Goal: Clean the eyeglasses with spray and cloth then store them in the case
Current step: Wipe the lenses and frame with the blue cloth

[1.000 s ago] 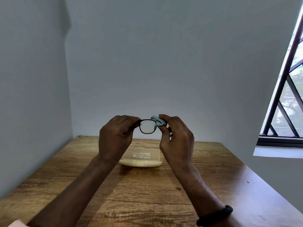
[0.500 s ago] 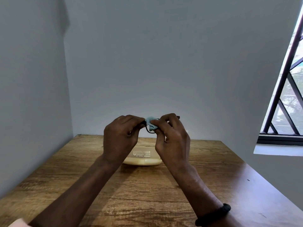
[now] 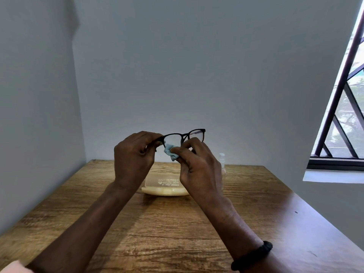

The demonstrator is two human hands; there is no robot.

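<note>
From the head view, both hands were raised above the table point(image 3: 177, 233), close together in front of the back wall point(image 3: 197, 66). The left hand point(image 3: 134, 156) had its fingers curled and pinched the glasses point(image 3: 184, 135) at the frame's left end, near the hinge. The glasses were black-framed, held in the air with the lenses facing the camera and the right end tilted a little higher. The right hand point(image 3: 199, 166) had its thumb and fingers pressed together on a light blue cloth point(image 3: 169, 152), bunched at the lower edge of the left lens and touching the frame. How the fingers lay behind the lens could not be told.

The case point(image 3: 165, 186) lay on the table below and beyond the hands, pale yellow, with printed text on its top; its right end was hidden by the right hand. Whether its lid was fully closed could not be told. The bottle point(image 3: 222, 160) stood upright just behind the right hand, only its white cap and one clear side showing.

A black band point(image 3: 252, 257) circled the right wrist. A pink sleeve point(image 3: 11, 267) showed at the bottom left corner. A barred window point(image 3: 344, 115) was at the right.
</note>
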